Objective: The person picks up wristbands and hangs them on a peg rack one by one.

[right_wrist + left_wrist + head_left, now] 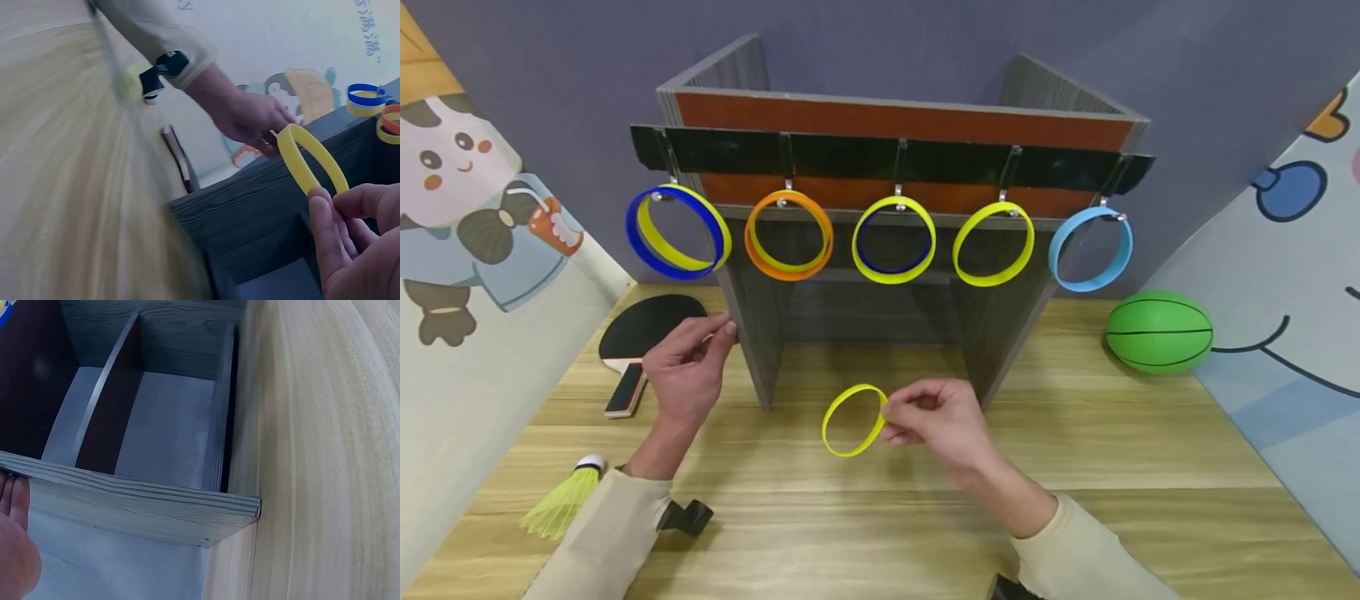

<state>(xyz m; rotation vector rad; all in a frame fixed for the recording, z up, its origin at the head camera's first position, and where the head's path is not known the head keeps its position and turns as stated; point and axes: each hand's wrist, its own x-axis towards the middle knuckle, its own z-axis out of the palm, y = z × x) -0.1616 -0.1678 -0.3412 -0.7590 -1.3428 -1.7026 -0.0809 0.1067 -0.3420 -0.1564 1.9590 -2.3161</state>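
Observation:
My right hand [936,421] pinches a yellow wristband [853,421] between thumb and fingers, holding it up in front of a grey wooden stand [748,333]. In the right wrist view the yellow wristband [306,156] tilts up from the fingertips. My left hand [688,367] touches the outer face of the stand's left side panel with its fingertips, seen also in the left wrist view beside the panel [144,494]. Along the stand's black bar [842,158] hang several wristbands on hooks: blue with yellow [636,242], orange with yellow [827,242], yellow with blue [931,242], yellow [1030,242], light blue [1123,258].
A table tennis bat [651,325] and a yellow shuttlecock [565,500] lie left of the stand on the wooden table [820,533]. A green ball [1159,332] sits to the right. Walls with cartoon pictures flank both sides, and a grey-blue wall [887,50] stands behind.

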